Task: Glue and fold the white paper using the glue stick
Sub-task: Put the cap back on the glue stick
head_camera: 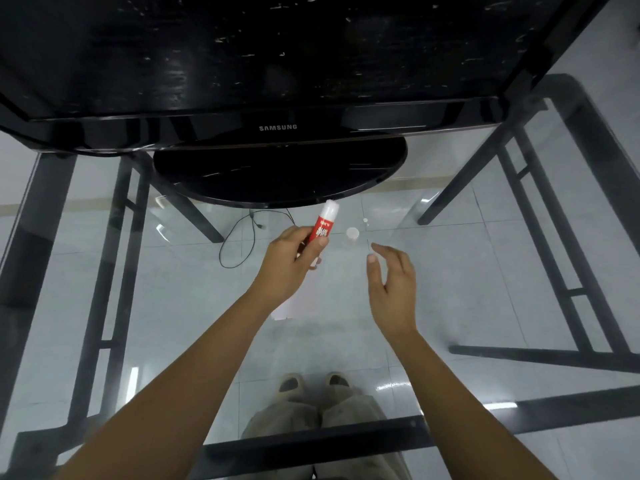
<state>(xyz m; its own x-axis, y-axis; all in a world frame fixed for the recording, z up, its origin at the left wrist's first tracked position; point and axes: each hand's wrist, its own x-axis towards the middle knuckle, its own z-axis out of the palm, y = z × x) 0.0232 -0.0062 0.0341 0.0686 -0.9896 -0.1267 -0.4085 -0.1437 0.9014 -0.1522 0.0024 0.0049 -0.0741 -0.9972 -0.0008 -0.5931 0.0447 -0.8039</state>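
My left hand (294, 261) grips a red and white glue stick (322, 223), its white end pointing up and away toward the monitor. A small round white cap (352, 233) stands on the glass table just right of the stick. My right hand (391, 282) hovers open beside the cap, fingers apart, holding nothing. The white paper (294, 306) lies flat on the glass under my left wrist; only a pale corner shows clearly, the remainder blends with the floor tiles seen through the glass.
A black Samsung monitor (277, 64) on a round stand (277, 174) fills the far side of the glass table (485, 237). A black cable (242, 244) loops near the stand. Dark table frame bars run along the near edge and both sides.
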